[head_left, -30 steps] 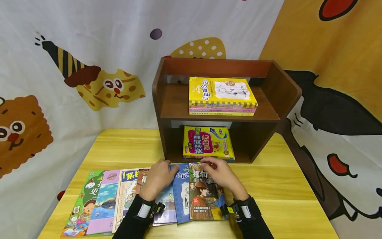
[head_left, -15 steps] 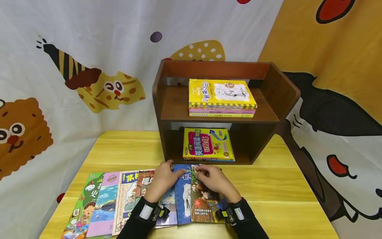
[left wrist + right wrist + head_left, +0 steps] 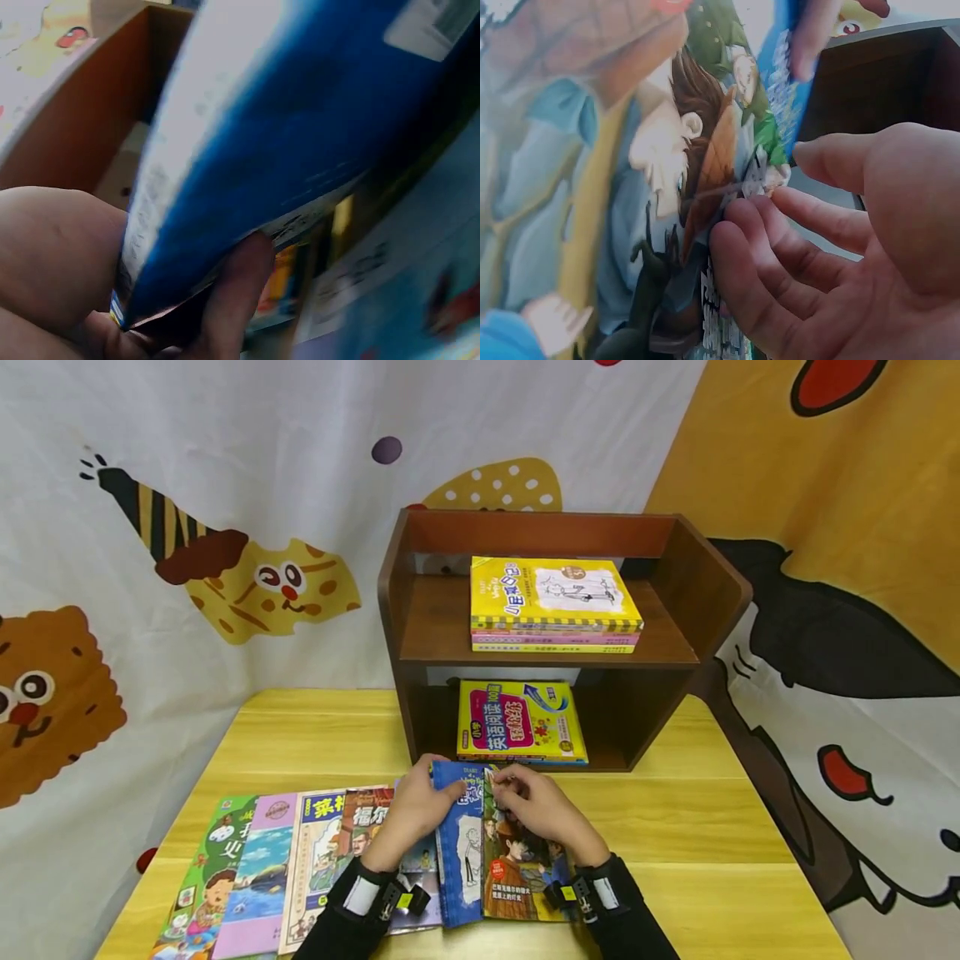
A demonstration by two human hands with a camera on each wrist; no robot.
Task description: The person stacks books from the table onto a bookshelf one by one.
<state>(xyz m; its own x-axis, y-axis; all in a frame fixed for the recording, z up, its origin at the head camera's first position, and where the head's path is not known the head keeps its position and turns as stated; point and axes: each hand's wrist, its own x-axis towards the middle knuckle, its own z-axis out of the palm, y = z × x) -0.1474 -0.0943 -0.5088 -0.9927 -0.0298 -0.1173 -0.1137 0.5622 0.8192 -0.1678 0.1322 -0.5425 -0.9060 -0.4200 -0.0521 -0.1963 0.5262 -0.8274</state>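
My left hand [image 3: 415,810] pinches a blue book [image 3: 459,860] at its top, thumb in front and fingers behind. Seen from the left wrist, this blue book [image 3: 247,135] stands tilted between the thumb and fingers. My right hand [image 3: 547,814] pinches the upper left edge of a book with a figure in a brown hat [image 3: 525,881], which adjoins the blue one. The right wrist view shows that illustrated cover [image 3: 645,150] close up, with the right fingertips [image 3: 739,247] against its edge. The hand hides part of the cover's title.
Several books fan out at the left, among them a green book [image 3: 198,885], a pink book [image 3: 258,868] and a cream book [image 3: 311,860]. Behind the hands stands a brown two-level shelf [image 3: 675,585], with stacked yellow books [image 3: 555,593] above and another yellow book [image 3: 521,722] below.
The blue book's top has risen and tilted with my left hand. My right hand has shifted left and down to the upper left edge of the brown-hat book.
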